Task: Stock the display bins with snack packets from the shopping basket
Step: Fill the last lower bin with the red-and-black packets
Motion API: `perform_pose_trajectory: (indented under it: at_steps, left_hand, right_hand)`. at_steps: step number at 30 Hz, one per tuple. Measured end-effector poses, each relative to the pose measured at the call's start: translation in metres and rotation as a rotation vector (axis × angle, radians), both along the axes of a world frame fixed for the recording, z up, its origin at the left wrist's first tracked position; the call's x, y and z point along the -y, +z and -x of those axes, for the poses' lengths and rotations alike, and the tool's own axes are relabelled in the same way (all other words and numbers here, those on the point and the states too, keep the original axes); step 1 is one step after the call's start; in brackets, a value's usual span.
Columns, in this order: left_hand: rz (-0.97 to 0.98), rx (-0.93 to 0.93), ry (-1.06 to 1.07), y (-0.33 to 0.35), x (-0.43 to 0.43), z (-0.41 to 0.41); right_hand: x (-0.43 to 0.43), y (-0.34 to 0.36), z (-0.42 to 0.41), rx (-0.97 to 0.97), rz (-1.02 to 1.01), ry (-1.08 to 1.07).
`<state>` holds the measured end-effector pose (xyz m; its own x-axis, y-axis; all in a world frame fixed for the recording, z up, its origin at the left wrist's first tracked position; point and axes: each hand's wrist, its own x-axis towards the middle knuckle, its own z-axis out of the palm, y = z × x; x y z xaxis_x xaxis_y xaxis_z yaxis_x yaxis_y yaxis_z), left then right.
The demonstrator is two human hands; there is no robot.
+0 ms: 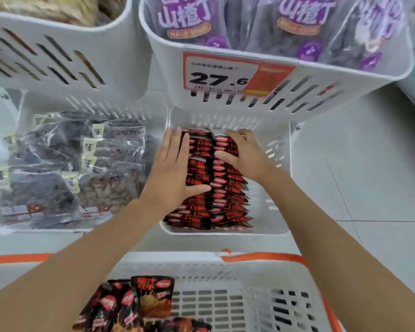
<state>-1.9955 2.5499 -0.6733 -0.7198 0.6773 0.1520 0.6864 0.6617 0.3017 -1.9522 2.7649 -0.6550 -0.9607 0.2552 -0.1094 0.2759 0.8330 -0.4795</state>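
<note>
A white display bin on the lower shelf holds two rows of red-and-black snack packets standing on edge. My left hand lies flat with straight fingers on the left row. My right hand presses on the far end of the right row, fingers bent over the packet tops. Below, a white shopping basket with orange handles holds more red-and-black packets at its left side.
A neighbouring bin to the left is full of clear bags of dark snacks. Above hang two upper bins; the right upper bin has purple bags and a 27.6 price tag. Pale floor tiles lie to the right.
</note>
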Motion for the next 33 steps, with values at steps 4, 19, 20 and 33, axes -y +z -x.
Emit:
perform_pose_trajectory:
  at_steps: [4,19,20,33]
  left_hand:
    - [-0.012,0.081,-0.002,0.006,0.000,-0.002]
    - [-0.372,0.281,0.074,0.044,0.143,-0.150]
    - [-0.345,0.310,0.112,0.039,0.159,-0.158]
    - [-0.217,0.755,0.393,0.010,0.256,-0.214]
  right_hand:
    - [-0.003,0.002,-0.001,-0.006,-0.002,-0.028]
    - [0.192,-0.020,-0.223,-0.108,0.180,0.078]
    - [0.197,-0.042,-0.233,0.125,0.206,0.064]
    - [0.203,-0.085,-0.261,0.343,0.554,-0.120]
